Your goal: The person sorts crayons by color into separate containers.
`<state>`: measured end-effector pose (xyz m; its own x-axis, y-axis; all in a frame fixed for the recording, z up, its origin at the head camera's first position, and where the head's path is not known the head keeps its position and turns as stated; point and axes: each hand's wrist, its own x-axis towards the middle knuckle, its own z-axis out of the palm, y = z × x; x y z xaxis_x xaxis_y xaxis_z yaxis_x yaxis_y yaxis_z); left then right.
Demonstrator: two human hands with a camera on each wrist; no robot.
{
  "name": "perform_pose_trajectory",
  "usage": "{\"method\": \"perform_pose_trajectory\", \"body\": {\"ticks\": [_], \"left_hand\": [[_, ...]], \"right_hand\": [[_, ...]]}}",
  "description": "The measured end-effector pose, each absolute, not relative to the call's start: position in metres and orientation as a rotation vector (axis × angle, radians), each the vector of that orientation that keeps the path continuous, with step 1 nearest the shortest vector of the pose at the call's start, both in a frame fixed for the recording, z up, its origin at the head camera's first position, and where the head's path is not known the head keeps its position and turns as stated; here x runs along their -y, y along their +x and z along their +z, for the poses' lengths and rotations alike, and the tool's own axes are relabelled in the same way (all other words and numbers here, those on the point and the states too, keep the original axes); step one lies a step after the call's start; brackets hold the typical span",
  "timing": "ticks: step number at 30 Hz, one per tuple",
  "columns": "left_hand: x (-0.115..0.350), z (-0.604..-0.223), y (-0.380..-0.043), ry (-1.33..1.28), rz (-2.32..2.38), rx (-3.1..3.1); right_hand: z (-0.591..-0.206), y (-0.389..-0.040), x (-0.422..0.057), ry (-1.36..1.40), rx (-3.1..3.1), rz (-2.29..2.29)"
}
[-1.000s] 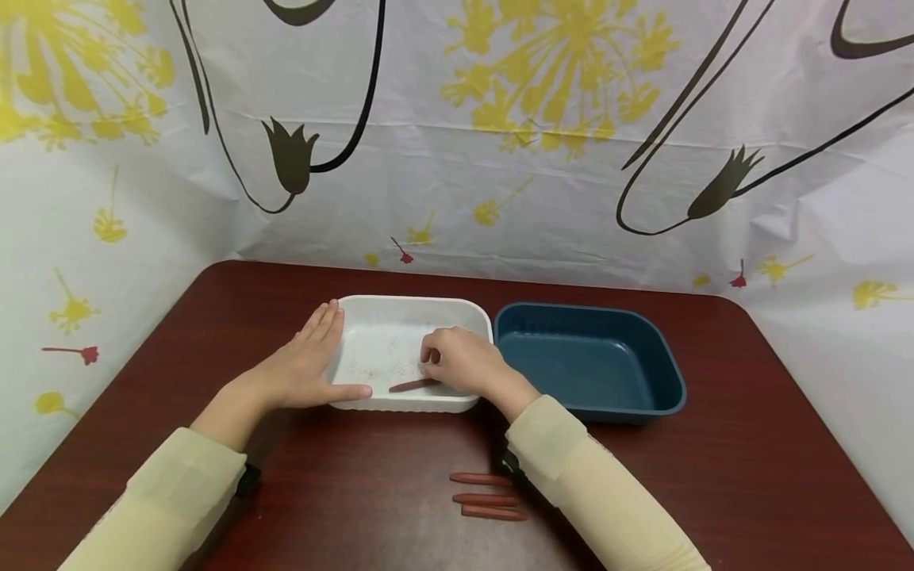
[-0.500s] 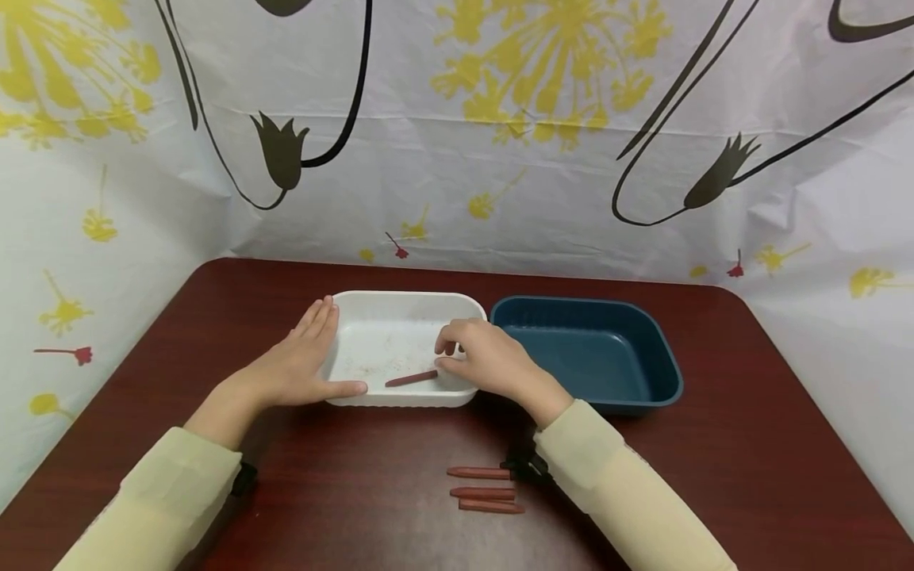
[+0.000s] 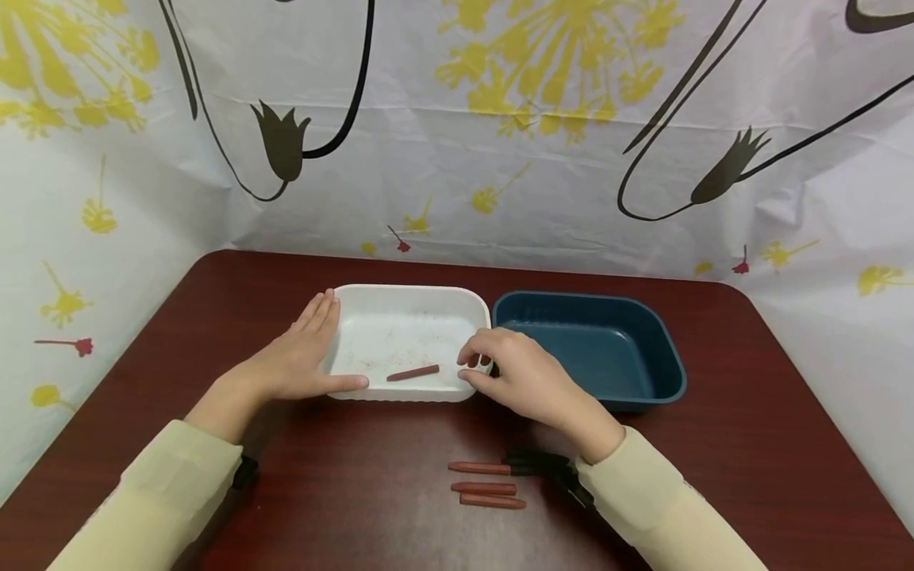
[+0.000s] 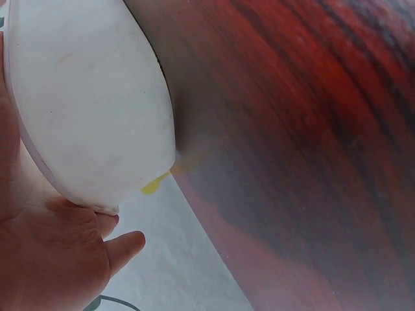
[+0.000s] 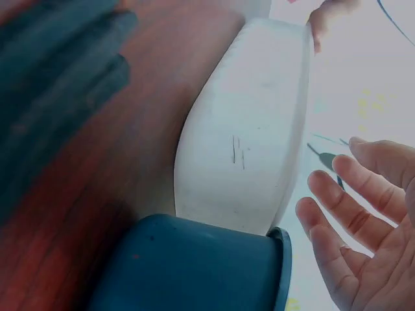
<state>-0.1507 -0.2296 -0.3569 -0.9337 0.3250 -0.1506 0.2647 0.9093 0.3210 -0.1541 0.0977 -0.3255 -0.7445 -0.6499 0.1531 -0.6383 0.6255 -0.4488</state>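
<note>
A reddish-brown crayon [image 3: 412, 373] lies in the white plastic tray [image 3: 389, 317] near its front wall, with fine specks on the floor around it. My left hand [image 3: 296, 361] rests on the tray's left end, fingers straight along the rim and thumb over the front corner. The left wrist view shows that hand [image 4: 58, 253] against the white tray's outer wall [image 4: 97, 103]. Over the tray's right end, my right hand [image 3: 521, 369] hovers with loosely bent fingers. Nothing is between those fingers in the right wrist view, where the hand [image 5: 366, 217] appears beside the trays.
A dark blue tray [image 3: 585, 349] adjoins the white one on the right. Nearer me, three similar crayons [image 3: 493, 501] lie side by side on the dark red-brown table [image 3: 343, 492]. Behind stands a white sheet [image 3: 400, 159] with flower prints.
My right hand has drawn back to the right, away from the crayon, which now lies free in the white tray. The left hand has stayed on the tray's left end.
</note>
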Motion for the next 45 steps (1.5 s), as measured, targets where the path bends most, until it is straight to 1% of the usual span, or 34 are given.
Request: {"method": "perform_pose_trajectory", "body": {"ticks": [11,17,28,45], "left_hand": [[0.23,-0.357,-0.152,0.446,0.438,-2.867],[0.231,-0.356,-0.152,0.449,0.423,-2.872],[0.231,-0.358,-0.153,0.45,0.437,-2.867],[0.231,-0.357,-0.154,0.45,0.438,-2.866]], "right_hand": [[-0.338,-0.127,-0.115,-1.149,-2.825,-0.742],[-0.346,-0.119,-0.122,-1.188,-2.77,-0.695],[-0.363,-0.114,-0.123,-1.196,-2.594,-0.607],[-0.37,-0.117,-0.115,-1.245,-2.476,-0.445]]}}
